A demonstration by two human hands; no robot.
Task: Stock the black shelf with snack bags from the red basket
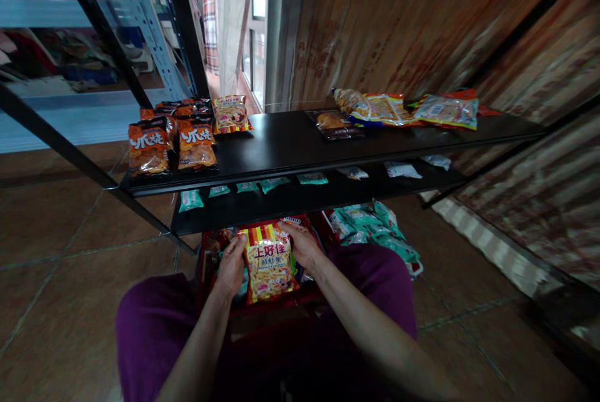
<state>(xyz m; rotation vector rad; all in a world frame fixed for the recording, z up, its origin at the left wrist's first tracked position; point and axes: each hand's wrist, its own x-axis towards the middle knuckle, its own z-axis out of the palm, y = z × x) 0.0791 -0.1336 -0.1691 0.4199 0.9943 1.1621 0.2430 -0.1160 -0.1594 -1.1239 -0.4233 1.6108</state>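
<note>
Between my two hands is a red and yellow bag of prawn crackers (269, 264), its printed front facing me. My left hand (231, 264) grips its left edge near the top. On the opposite side, my right hand (302, 242) holds the upper right corner. Below the bag sits a red basket (205, 283) with more packets inside, mostly covered by the bag and my hands. A similar red and yellow bag (231, 113) stands on the upper shelf (276, 139), beside several orange and black snack bags (197, 142) at the left end.
Further right on the upper shelf lie a brown packet (334, 125) and several larger snack bags (387, 108). Small green packets (191, 200) and pale ones line the lower shelf (234, 209). Green bags (370, 224) are heaped beside my right knee. Black posts (60, 145) frame the rack.
</note>
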